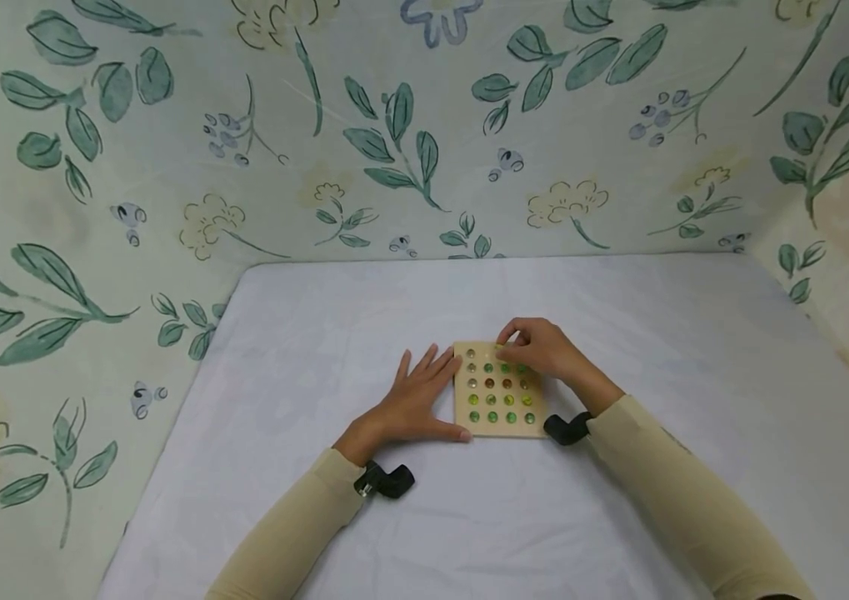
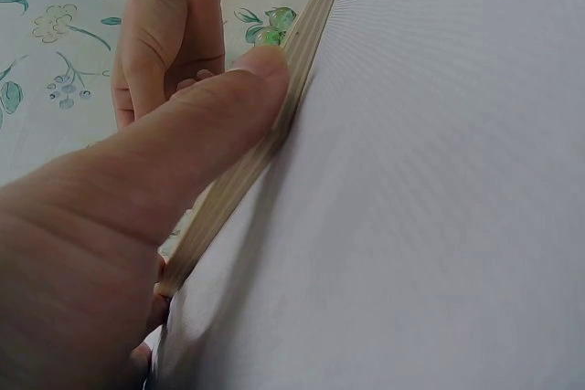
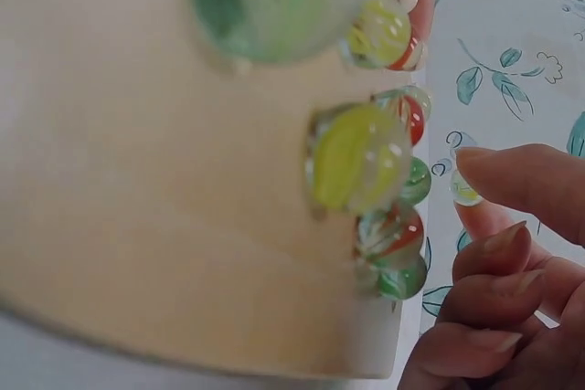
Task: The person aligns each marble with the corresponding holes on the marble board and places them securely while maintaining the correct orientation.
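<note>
A square wooden board lies on the cloth, with rows of glass marbles set in its hollows. Green marbles fill the row closest to me, with yellow-green, reddish and clear ones farther up. My left hand is spread along the board's left side, its fingertips at that edge and its thumb at the near left corner. Over the far edge, my right hand pinches a clear marble with yellow inside between thumb and index finger, the other fingers curled. This hand hides the board's far right corner.
White cloth covers the table around the board. Behind the table and at both sides hangs fabric printed with leaves and flowers. Black wrist cameras sit on both wrists, the right one close beside the board's near right corner.
</note>
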{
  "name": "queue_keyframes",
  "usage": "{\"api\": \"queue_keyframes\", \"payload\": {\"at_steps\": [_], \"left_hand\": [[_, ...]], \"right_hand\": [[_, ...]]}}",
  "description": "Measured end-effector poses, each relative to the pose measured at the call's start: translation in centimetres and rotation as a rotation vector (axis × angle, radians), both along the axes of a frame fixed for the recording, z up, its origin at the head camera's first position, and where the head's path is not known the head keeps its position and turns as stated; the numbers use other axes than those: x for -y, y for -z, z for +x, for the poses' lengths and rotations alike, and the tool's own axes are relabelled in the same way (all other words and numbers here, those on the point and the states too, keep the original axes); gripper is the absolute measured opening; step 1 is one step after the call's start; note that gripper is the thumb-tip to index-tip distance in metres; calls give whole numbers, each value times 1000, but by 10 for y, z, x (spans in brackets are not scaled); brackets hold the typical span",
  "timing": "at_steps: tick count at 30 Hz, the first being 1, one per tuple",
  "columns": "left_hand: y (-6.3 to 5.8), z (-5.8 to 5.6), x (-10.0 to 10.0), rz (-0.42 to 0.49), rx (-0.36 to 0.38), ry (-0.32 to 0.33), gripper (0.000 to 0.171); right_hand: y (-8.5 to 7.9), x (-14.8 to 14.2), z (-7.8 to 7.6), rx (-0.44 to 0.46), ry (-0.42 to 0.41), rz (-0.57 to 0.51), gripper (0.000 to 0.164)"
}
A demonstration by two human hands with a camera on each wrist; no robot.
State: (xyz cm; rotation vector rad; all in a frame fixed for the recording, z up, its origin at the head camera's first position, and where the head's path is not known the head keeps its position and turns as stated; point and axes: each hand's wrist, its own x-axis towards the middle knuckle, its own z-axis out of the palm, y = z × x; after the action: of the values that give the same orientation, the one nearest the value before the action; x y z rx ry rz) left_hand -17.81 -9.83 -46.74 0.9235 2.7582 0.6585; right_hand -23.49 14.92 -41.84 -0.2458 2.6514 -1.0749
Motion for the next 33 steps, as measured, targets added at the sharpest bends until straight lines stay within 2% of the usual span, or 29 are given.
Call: {"api": "queue_keyframes", "payload": {"at_steps": [11, 33], "left_hand": [[-3, -1, 0, 0, 3, 6, 115], [3, -2, 0, -19, 5, -7, 115]], "right_hand": [[1, 6, -3, 22, -11, 12, 20], [5, 12, -6, 61, -22, 27, 19]]}}
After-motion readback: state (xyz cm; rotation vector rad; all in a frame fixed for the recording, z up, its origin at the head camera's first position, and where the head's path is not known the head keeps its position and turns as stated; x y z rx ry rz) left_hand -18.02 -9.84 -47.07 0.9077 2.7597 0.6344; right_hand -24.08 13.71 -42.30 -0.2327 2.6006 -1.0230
